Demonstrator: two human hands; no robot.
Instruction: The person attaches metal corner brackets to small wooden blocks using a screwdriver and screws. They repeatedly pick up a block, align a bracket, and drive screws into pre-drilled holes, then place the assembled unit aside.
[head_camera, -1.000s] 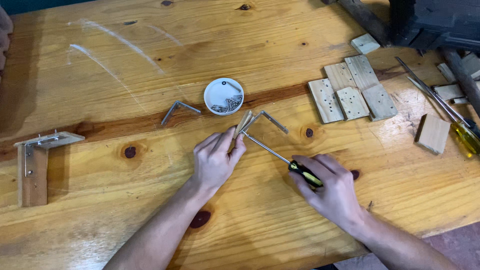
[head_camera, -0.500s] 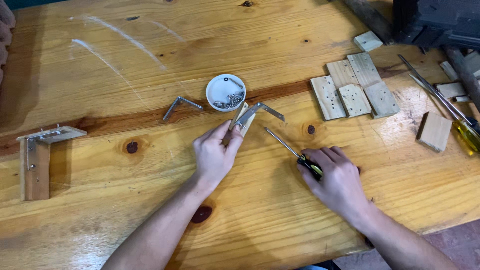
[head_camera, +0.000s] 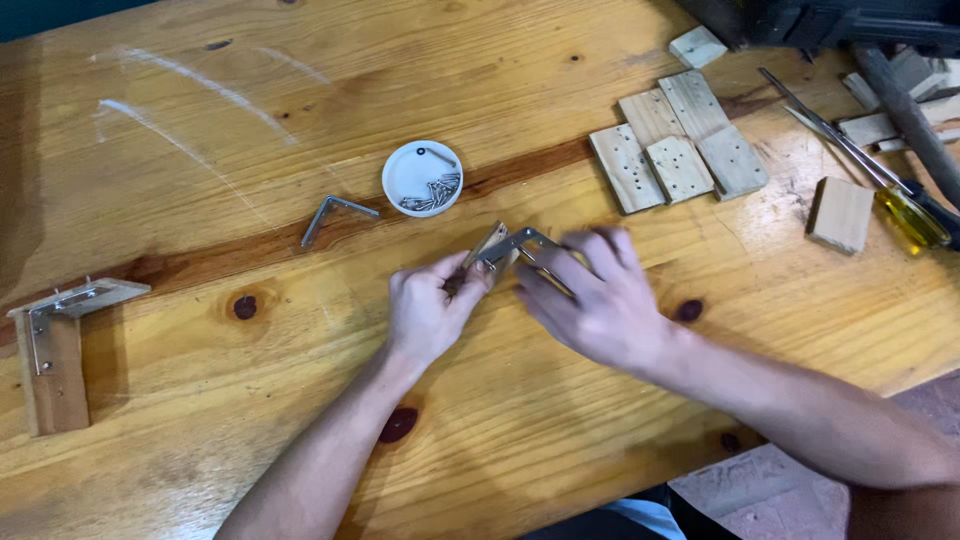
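the left hand (head_camera: 428, 312) is curled closed, its fingertips pinching a small pale wooden block (head_camera: 489, 242) with a bent grey metal corner bracket (head_camera: 520, 243) lying against it, both held just above the middle of the knotty pine table (head_camera: 200, 150). the right hand (head_camera: 598, 298) comes in from the right with fingers spread and bent over the bracket; it is blurred, so it may be touching the bracket's far leg, but i cannot tell whether it grips anything.

just beyond the hands sits a round white plastic dish (head_camera: 423, 177) holding a heap of small dark screws (head_camera: 433, 193). to its left lies a second grey metal corner bracket (head_camera: 333, 215), loose on the table. further right a cluster of flat drilled wooden pieces (head_camera: 675, 148) lies together, then a single plain wooden block (head_camera: 840, 214) and a yellow-handled screwdriver (head_camera: 908, 216). at the far left edge rests an l-shaped wooden assembly with a bracket screwed on (head_camera: 58, 345).
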